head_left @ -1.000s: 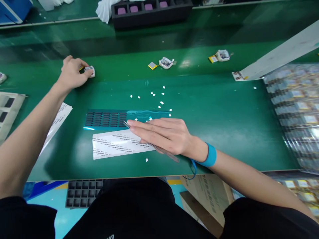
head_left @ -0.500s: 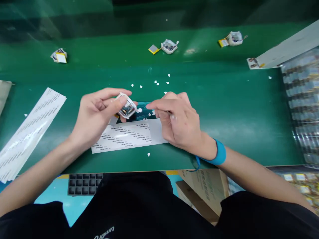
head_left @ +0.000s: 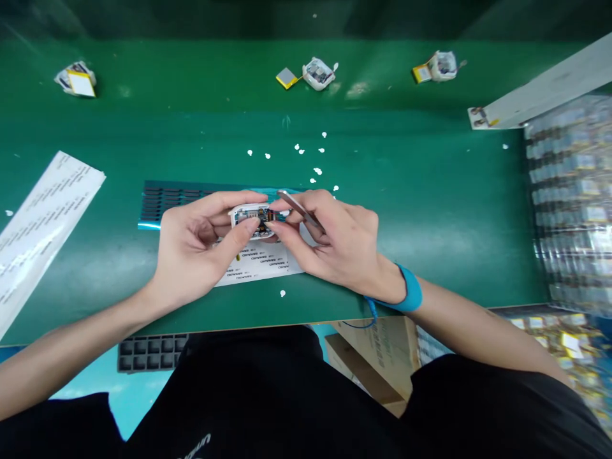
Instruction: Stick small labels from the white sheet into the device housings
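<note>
My left hand (head_left: 198, 239) grasps a small white plastic casing with exposed circuitry (head_left: 243, 214) at its fingertips. My right hand (head_left: 339, 242) clasps slim grey metal tweezers (head_left: 298, 208), fingertips at the casing's right end. Underneath: white printed paper strip (head_left: 258, 266), green tabletop (head_left: 440, 210).

Dim at top, glare on bench (head_left: 444, 191)

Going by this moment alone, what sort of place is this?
Probably an electronics assembly workshop. The left hand holds an open white case with circuitry inside, the right hand holds a slim metal tool, and similar cases with flat batteries lie on the green table.
</note>
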The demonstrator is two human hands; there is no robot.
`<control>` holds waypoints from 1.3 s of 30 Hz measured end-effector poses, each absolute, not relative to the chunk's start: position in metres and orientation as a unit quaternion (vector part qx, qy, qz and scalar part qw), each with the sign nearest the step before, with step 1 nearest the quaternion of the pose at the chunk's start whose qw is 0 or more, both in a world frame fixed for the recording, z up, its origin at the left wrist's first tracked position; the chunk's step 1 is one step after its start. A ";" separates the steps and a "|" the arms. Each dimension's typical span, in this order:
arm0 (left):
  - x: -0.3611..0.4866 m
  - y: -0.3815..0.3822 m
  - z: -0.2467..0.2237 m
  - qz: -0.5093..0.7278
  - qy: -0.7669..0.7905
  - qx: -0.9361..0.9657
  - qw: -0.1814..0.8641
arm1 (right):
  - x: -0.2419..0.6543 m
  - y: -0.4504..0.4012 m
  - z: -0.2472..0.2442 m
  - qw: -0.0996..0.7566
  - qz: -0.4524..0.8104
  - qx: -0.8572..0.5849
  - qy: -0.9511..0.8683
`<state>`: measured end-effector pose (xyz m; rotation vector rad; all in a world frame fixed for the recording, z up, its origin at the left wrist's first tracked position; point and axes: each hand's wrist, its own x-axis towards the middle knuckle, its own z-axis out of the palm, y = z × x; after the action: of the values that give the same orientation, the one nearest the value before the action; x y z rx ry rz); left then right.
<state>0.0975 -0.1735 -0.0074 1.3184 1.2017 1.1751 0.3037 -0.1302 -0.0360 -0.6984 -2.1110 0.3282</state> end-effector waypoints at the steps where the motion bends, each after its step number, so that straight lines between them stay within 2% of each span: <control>1: 0.098 -0.175 -0.007 0.480 0.497 0.542 0.479 | 0.304 -0.131 -0.035 0.427 0.117 -0.279 -0.852; 8: 0.105 -0.180 -0.005 0.466 0.527 0.567 0.428 | 0.306 -0.135 -0.032 0.373 0.046 -0.284 -0.882; 12: 0.104 -0.181 -0.004 0.461 0.540 0.554 0.435 | 0.308 -0.136 -0.033 0.352 0.013 -0.272 -0.896; 20: 0.099 -0.175 0.002 0.498 0.538 0.531 0.425 | 0.308 -0.128 -0.036 0.415 0.139 -0.255 -0.862; 27: 0.100 -0.175 0.001 0.482 0.542 0.541 0.426 | 0.308 -0.128 -0.034 0.405 0.175 -0.240 -0.865; 34: 0.099 -0.173 -0.002 0.456 0.490 0.511 0.538 | 0.306 -0.128 -0.036 0.431 0.158 -0.270 -0.847; 39: 0.095 -0.171 -0.002 0.445 0.489 0.502 0.557 | 0.310 -0.126 -0.036 0.425 0.090 -0.229 -0.871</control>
<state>0.0952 -0.1714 -0.0023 1.1839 1.1545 1.0512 0.3104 -0.1257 -0.0357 -0.5716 -2.1791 0.2250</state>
